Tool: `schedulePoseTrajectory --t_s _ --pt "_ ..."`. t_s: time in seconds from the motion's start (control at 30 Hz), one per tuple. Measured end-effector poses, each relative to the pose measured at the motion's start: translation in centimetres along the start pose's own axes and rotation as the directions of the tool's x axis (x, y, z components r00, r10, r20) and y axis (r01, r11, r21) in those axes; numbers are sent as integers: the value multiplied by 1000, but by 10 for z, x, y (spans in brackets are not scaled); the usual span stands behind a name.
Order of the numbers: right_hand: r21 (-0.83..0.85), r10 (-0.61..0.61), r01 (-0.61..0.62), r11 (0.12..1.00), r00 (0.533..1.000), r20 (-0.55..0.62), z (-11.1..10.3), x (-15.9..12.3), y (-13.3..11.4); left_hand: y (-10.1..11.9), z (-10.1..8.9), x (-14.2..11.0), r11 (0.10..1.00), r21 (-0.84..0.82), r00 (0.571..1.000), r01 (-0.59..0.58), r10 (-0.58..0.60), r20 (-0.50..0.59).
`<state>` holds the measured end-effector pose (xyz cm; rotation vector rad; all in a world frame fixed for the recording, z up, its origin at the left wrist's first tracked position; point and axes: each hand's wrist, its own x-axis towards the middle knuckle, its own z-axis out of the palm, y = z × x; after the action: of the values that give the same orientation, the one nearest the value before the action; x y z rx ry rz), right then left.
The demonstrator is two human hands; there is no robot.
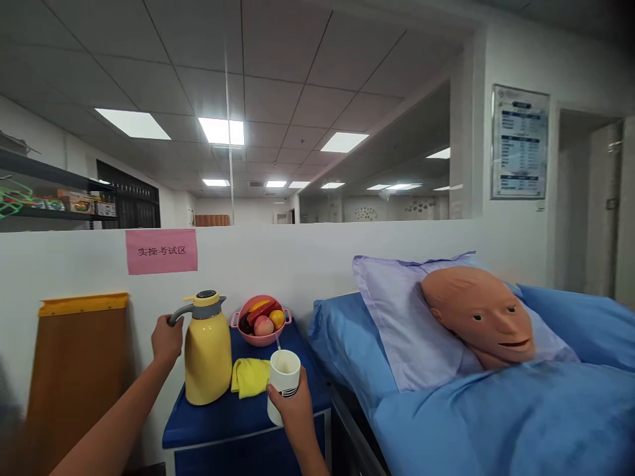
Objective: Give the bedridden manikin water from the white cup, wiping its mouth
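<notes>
My left hand (pixel 167 338) is closed around the grey handle of a yellow thermos jug (pixel 208 357), which stands upright on the blue top of a bedside cabinet (pixel 223 418). In my right hand (pixel 296 404) is a white paper cup (pixel 284 371), held upright over the cabinet's front part. A thin white stick, perhaps a straw or spoon handle, shows at the cup's rim. Between jug and cup lies a folded yellow cloth (pixel 249 377). Behind them sits a pink bowl (pixel 260 340) of fruit.
To the right, a manikin (pixel 479 311) lies with its head on a lilac pillow (pixel 384 317), under a blue quilt (pixel 486 416) on a bed. A brown board (pixel 82 370) leans on the low white wall (pixel 297 258) at left. A pink sign (pixel 161 252) hangs there.
</notes>
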<state>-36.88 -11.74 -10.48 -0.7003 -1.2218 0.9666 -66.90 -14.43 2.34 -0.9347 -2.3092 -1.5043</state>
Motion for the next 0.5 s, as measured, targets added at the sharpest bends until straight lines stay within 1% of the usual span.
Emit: schedulePoseTrajectory --t_s 0.1,0.17,0.27,0.37,0.5 --pt "-33 51 -50 998 998 20 -2 -18 -14 9 -5 -3 998 59 1000 -17 15 27" --pt "-56 75 -76 996 997 -31 -3 -30 -16 18 -10 -9 993 101 997 -61 57 45" --pt "-59 95 -103 993 988 -123 -4 -47 -16 39 -23 -17 972 156 983 -175 162 92" --pt "-63 103 -111 992 987 -119 -8 -57 -24 65 -45 -21 927 203 944 -316 286 163" --pt "-46 116 -118 992 992 -40 -12 -66 -53 105 -85 -24 841 253 872 -479 421 251"
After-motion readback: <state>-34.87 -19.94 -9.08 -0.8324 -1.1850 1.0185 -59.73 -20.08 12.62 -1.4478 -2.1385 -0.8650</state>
